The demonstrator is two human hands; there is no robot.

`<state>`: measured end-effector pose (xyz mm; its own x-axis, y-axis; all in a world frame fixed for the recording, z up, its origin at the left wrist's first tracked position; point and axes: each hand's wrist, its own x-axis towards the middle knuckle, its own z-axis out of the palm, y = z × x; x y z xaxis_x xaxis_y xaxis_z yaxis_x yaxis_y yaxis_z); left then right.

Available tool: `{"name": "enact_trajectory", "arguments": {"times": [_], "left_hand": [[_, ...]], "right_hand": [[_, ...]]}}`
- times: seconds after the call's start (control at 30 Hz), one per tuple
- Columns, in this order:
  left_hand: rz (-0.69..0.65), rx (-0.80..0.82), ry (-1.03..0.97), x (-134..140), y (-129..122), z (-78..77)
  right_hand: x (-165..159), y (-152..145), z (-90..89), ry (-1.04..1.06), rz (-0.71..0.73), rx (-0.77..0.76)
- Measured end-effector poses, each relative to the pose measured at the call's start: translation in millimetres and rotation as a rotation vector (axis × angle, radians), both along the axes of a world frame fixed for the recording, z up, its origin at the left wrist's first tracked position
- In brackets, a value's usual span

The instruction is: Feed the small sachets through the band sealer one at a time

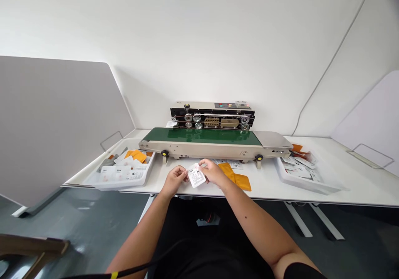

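A small white printed packet (196,176) is held up between my two hands, just above the front edge of the table. My left hand (174,179) pinches its left edge with thumb and fingers. On its upper right side, my right hand (212,172) grips it, some fingers hidden behind. Orange pouches (241,182) lie on the table beside my right wrist, with several printed packets (232,163) behind them, partly under the machine. A band sealing machine (215,151) with a green conveyor belt (199,135) stands straight ahead.
To the left, a translucent bin (148,175) holds white packets and orange pouches. Another bin (324,189) with packets stands on the right. Grey partition panels (59,121) flank the white table (358,179). A brown chair part (31,245) shows lower left.
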<state>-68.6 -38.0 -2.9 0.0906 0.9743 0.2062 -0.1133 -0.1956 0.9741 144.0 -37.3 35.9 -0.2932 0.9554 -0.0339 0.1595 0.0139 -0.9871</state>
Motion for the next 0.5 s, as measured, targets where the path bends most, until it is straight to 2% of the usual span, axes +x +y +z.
{"name": "enact_trajectory", "arguments": {"times": [0.13,0.23,0.3,0.37,0.43,0.5], "left_hand": [[0.041,0.009,-0.034,-2.3,-0.7,-1.6],[0.011,0.013,-0.034,-3.5,-2.3,0.6],[-0.026,0.023,-0.044,-3.8,-4.4,2.9],[-0.055,0.031,-0.049,-3.9,-6.2,4.9],[-0.076,0.038,-0.038,-3.9,-6.9,5.6],[-0.091,0.049,-0.023,-4.1,-6.5,5.1]], "right_hand": [[3.8,-8.1,16.5,-0.072,0.132,-0.015],[3.5,-11.3,25.6,-0.185,0.095,0.115],[11.9,-7.4,38.4,-0.253,0.007,0.257],[32.5,3.8,59.1,-0.25,-0.122,0.39],[65.9,22.5,84.1,-0.171,-0.314,0.51],[108.5,45.8,107.1,-0.066,-0.578,0.591]]}}
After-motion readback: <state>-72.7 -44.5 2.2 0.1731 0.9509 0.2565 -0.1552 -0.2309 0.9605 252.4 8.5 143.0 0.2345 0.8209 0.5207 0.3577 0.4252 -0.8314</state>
